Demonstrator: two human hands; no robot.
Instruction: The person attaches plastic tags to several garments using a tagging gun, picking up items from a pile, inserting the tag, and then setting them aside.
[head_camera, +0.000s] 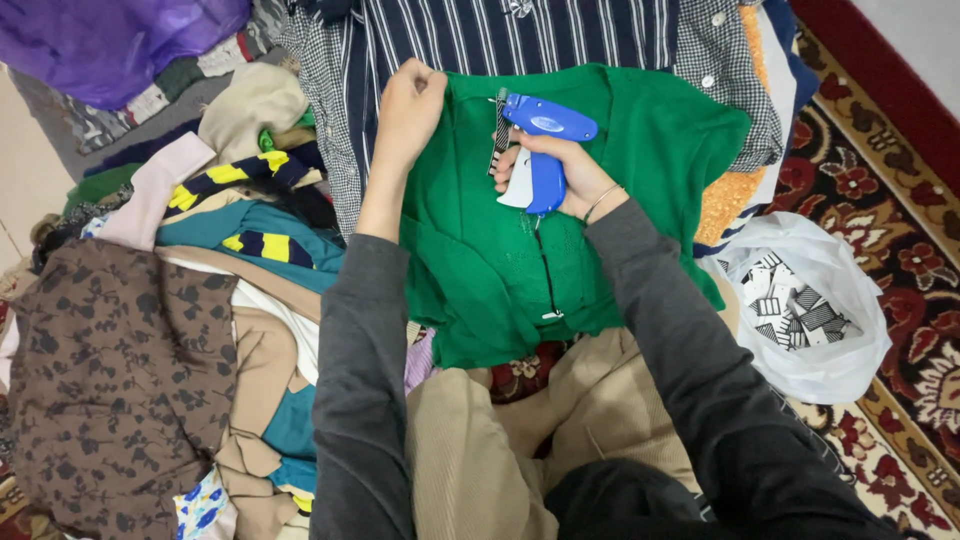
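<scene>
Hands work on a green top (560, 230) spread flat over a clothes pile (200, 300), in front of a striped shirt (500, 30). Left hand (408, 105) is closed in a fist, pinching the top's collar edge at its upper left. Right hand (565, 170) wraps a blue tagging gun (545, 150), fingers closed on the grip, needle end pointing left at the neckline, a small striped tag (501, 135) at the tip. Progress, judged: gun is placed at the collar, but whether the tag is already fastened cannot be told; the needle contact is too small to see. The top is bright green, knit-looking, a bit creased, with a dark cord running down its middle. Right of the top sits a white bag (810, 300) of loose black-and-white tags on a patterned red rug (900, 200). Left of the top lie many untagged-looking garments, a brown floral one (110, 370) among them, so plenty seems left.
</scene>
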